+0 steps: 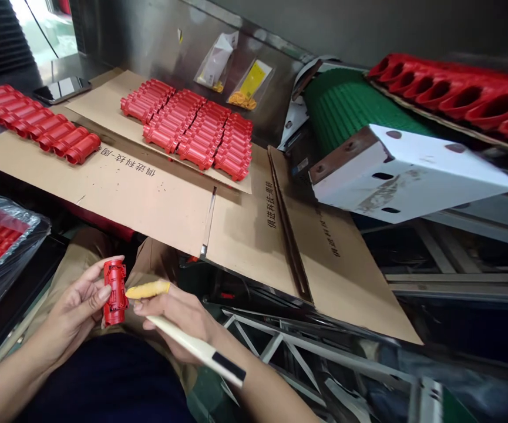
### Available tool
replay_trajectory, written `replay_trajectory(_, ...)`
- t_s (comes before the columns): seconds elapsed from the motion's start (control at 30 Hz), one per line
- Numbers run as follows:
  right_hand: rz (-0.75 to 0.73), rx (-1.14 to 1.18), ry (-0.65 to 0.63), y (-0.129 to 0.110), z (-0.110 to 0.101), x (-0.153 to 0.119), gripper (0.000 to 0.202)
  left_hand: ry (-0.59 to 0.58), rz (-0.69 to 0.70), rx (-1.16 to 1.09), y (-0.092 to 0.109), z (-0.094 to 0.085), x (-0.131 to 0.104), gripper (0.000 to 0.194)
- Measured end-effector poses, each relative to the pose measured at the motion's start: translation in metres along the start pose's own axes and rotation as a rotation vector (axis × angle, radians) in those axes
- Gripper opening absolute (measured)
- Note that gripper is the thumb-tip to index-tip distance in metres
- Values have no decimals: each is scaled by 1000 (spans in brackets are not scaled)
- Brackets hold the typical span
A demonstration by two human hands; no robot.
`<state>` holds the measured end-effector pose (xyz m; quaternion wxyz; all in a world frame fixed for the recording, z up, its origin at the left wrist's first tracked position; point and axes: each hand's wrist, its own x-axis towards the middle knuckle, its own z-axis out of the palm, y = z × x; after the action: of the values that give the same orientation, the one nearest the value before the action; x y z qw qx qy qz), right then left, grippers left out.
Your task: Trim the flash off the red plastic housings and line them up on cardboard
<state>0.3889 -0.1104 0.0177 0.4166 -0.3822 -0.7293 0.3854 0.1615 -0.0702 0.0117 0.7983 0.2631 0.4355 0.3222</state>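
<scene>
Above my lap, my left hand [81, 302] grips a red ribbed plastic tube [115, 296], held upright with the thumb on its near side. Just right of it, my right hand [174, 311] has its fingers wrapped round a white-handled tool [196, 346] with a black band near its end. The tool's working tip is hidden. A yellow finger cot [148, 289] covers the index finger of my right hand, and its tip is close beside the tube; whether they touch is unclear.
Red tubes [187, 126] lie in rows on cardboard [148, 202], with another row [33, 117] at left beside a phone [62, 90]. A plastic-lined crate [37, 226] holds red parts. At right, a green conveyor roller [359, 106] has a white bracket [412, 173]. Two small bags hang behind.
</scene>
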Motion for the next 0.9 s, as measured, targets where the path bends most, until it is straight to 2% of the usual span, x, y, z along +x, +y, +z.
replay_trajectory(0.1,212,336,143,6,12,-1,18,-12,32,36,1,-1,0,65)
replay_trajectory(0.2,396,664,250,18,23,2,31,-28,76,98,1,-1,1,69)
replay_trajectory(0.27,430,633,383,25,26,3,33,-41,89,124,-1,-1,1,73)
replay_trajectory(0.33,426,489,526,27,27,0,25,-42,95,107,-2,-2,2,78)
replay_trajectory(0.4,297,283,543,22,27,-6,12,-25,100,58,-2,-2,3,79)
replay_trajectory(0.5,-87,-20,381,7,28,-13,28,-25,103,8,-1,-1,5,78)
replay_trajectory(0.57,-254,-110,306,0,29,-13,36,-47,97,-8,-2,-2,7,73)
replay_trajectory(0.77,-321,-144,286,4,33,-7,34,-123,112,-53,-11,-11,12,55)
replay_trajectory(0.9,-334,-152,239,5,29,-5,36,-124,70,-78,-13,-11,13,55)
